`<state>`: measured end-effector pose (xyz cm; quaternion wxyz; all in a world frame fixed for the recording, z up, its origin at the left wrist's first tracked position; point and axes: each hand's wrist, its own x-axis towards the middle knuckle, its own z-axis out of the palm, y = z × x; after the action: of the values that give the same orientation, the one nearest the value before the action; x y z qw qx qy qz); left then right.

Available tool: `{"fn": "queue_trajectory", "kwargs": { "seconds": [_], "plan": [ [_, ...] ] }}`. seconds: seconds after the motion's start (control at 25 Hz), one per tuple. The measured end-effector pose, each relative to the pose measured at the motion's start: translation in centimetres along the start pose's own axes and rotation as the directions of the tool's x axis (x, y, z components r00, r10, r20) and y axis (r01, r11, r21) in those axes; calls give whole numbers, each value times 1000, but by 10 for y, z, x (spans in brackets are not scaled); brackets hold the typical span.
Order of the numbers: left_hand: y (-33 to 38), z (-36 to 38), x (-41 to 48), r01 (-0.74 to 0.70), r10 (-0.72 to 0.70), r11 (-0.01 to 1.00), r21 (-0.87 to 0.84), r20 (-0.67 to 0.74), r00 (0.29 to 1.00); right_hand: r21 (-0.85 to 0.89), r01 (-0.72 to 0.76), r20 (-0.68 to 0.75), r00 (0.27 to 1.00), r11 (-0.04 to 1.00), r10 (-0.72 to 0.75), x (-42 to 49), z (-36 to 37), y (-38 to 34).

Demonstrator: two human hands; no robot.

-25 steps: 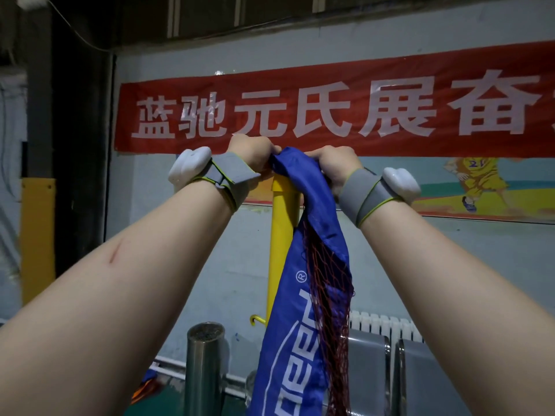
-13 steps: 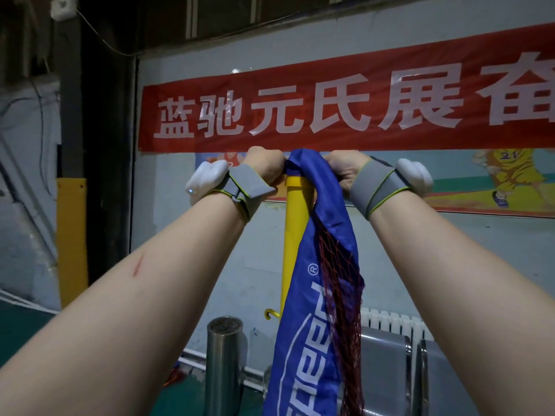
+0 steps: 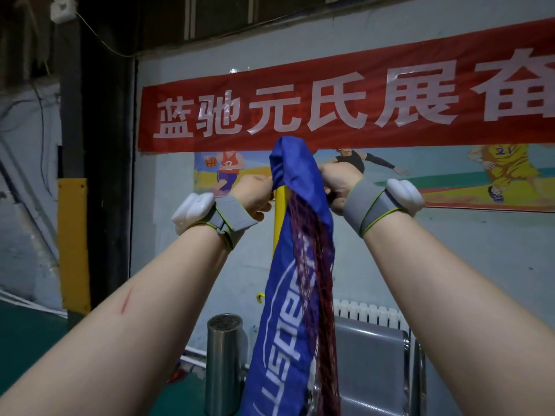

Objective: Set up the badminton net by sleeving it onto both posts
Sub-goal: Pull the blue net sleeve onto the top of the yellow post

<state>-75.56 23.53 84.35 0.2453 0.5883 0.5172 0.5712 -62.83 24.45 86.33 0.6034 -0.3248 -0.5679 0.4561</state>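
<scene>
Both forearms reach up and forward from the lower corners of the view, each wrist wrapped in a grey strap carrying a white module: left strap point(image 3: 231, 219), right strap point(image 3: 365, 210). The left hand point(image 3: 255, 195) is closed on the left edge of the net sleeve point(image 3: 280, 322), a blue fabric band with white lettering. Its fingers are curled into the cloth, and their tips are hidden behind it. The right hand point(image 3: 336, 184) grips the opposite edge at nearly the same height, fingers curled round the bunched fabric and knuckles facing away from the camera. The sleeve lies between the two hands. Its gathered top rises in a peak above both sets of fingers, and the remainder hangs straight down out of the bottom of the view. The dark red mesh point(image 3: 312, 253) hangs bunched along the right side of the sleeve, directly under the right hand. The yellow post point(image 3: 281, 219) shows just below the left hand, touching the sleeve's left edge; its top end is covered by fabric. Beyond stand a steel cylindrical bin point(image 3: 223, 364), a metal bench point(image 3: 372, 373) and a white radiator point(image 3: 371, 315). On the far wall hang a red banner point(image 3: 330, 109) and, below it, a sports mural point(image 3: 450, 178).
</scene>
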Motion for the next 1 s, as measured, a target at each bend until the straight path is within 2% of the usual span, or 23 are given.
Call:
{"fn": "queue_trajectory", "kwargs": {
  "seconds": [0.16,0.32,0.4,0.56,0.68,0.76,0.84,0.92,1.0],
  "plan": [
    [-16,4,-6,5,-5,1000,-26,10,1000,-18,30,30,999,999,-29,-12,-11,21],
    [-18,3,-5,-73,71,996,-44,-51,996,21,-14,101,995,1000,12,-30,-16,23],
    [-23,2,-1,-132,127,989,-63,-76,989,29,12,112,994,1000,-15,-41,-16,26],
    [-34,7,6,-147,139,961,-232,-53,989,-137,150,-111,980,979,-166,-53,-10,35],
    [-35,2,12,-168,182,945,-281,25,983,-388,166,-316,900,906,-300,-58,3,37],
    [-34,2,14,-171,196,942,-290,61,979,-584,113,-413,811,804,-414,-61,4,33],
    [-38,0,17,-158,196,937,-310,98,976,-716,-5,-466,748,698,-473,-65,8,30],
    [-42,-1,20,-159,211,926,-343,121,970,-702,-21,-491,738,712,-462,-66,16,28],
    [-42,-1,20,-163,225,916,-366,132,966,-593,62,-487,766,803,-419,-67,26,29]
  ]
}}
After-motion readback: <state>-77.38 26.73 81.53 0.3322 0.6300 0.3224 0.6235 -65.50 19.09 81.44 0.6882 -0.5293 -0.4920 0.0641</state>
